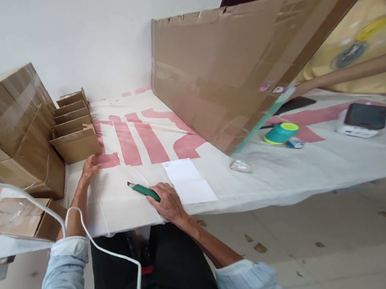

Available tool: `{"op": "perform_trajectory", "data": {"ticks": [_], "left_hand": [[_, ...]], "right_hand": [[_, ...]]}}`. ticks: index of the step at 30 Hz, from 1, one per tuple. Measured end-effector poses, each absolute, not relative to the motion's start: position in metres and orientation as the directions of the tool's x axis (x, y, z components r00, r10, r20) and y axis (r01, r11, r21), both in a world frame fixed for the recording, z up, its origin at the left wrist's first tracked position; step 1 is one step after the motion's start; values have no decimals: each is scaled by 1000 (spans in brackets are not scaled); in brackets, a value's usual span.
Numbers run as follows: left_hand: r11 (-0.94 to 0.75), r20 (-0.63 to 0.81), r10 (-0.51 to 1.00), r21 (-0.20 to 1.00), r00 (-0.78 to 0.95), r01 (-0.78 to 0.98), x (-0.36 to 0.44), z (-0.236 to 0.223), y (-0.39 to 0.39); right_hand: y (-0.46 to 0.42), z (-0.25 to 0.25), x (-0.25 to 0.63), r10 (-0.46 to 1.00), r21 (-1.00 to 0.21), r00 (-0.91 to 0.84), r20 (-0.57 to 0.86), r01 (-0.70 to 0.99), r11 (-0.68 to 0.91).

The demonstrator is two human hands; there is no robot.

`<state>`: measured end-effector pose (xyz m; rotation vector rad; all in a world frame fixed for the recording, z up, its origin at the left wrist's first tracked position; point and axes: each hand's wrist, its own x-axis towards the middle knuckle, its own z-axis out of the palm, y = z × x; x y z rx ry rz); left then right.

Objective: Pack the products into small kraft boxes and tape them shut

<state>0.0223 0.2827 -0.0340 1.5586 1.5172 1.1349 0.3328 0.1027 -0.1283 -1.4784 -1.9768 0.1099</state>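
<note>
My right hand rests at the table's front edge, its fingers wrapped round a green utility knife. The knife's tip points up and to the left. A white sheet of paper lies just right of that hand. My left hand is on the cloth with its fingers apart and nothing seen in it. Its fingertips are close to the nearest of several small open cardboard boxes standing in a row; whether they touch it I cannot tell.
Taped cardboard boxes are stacked at left, with a smaller closed box in front. A large cardboard panel stands upright on the tablecloth. Beyond it are a teal-and-yellow roll, a white device and another person's arm. A white cable crosses my view.
</note>
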Motion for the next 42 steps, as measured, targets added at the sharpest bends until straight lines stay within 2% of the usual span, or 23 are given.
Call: {"op": "perform_trajectory", "data": {"ticks": [7,9,14,17,20,22,25,27,29,34,38,42], "left_hand": [[-178,226,973,848,-39,499,28,-11,187],[-227,294,955,813,-42,537,26,1,158],[-380,583,812,572,-34,727,-2,38,95],[-230,662,726,485,-183,844,-45,58,72],[73,641,636,504,-429,860,-104,73,60],[266,565,574,556,-593,787,-144,78,56],[384,366,563,678,-741,627,-187,80,51],[371,257,603,747,-755,551,-200,77,47],[339,224,642,775,-733,534,-199,71,46],[249,243,730,776,-639,579,-149,44,44],[124,301,815,745,-496,655,-87,24,33],[25,279,870,800,-408,599,-42,13,15]], "right_hand": [[106,-133,331,864,-417,-129,487,835,360],[107,-135,331,856,-411,-135,499,833,371],[108,-143,333,848,-402,-143,511,832,383],[110,-149,334,840,-389,-157,519,832,396],[111,-152,334,835,-374,-171,523,834,406],[112,-152,333,833,-366,-169,527,839,402],[112,-150,331,836,-365,-161,525,845,391],[112,-148,330,839,-372,-155,522,843,388],[113,-147,330,841,-382,-150,520,839,386],[113,-146,332,848,-411,-149,509,823,391],[113,-148,334,849,-427,-144,508,814,394],[112,-150,336,850,-432,-141,507,812,392]]}}
